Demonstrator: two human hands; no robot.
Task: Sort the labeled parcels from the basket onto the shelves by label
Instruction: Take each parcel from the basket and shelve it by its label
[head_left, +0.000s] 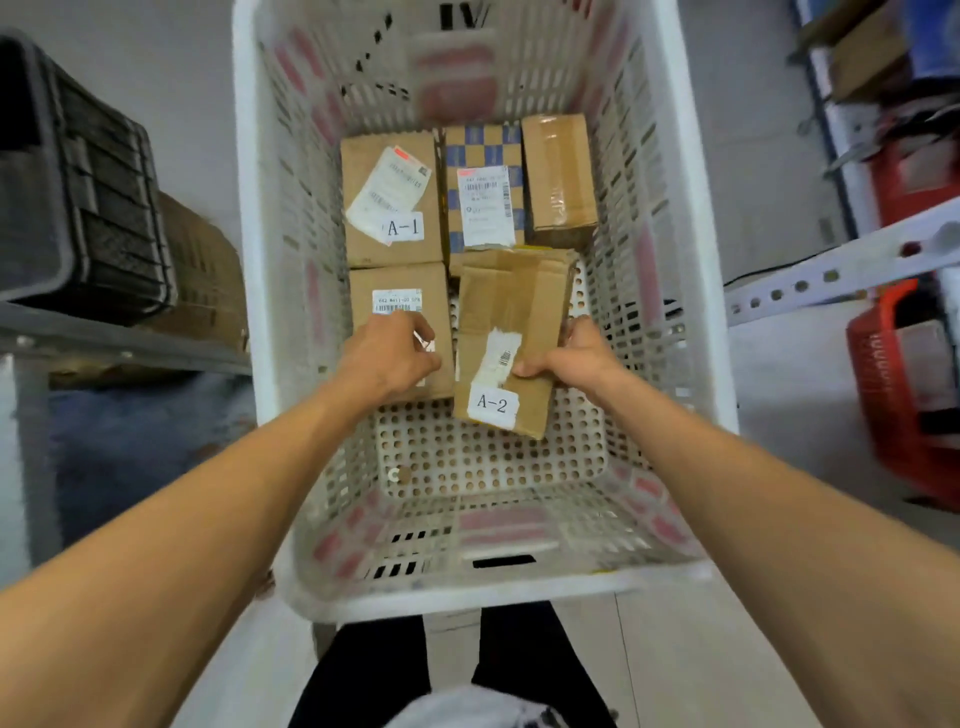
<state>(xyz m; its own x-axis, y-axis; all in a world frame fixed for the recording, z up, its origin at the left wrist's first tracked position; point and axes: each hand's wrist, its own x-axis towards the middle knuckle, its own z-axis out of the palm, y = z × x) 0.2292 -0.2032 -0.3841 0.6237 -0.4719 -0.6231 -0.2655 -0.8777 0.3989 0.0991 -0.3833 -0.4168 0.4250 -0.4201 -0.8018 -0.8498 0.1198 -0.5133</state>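
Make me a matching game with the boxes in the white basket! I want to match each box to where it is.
Boxes:
1. A-1 parcel
2. A-2 parcel
3. blue-and-yellow checkered box
4. barcode parcel

Places:
a. gripped by the right hand
b. far row of the basket, left side, no hand on it
c. under the left hand
d. far row, between the A-1 parcel and the taped brown box

Pairs: 1-b, 2-a, 3-d, 4-c
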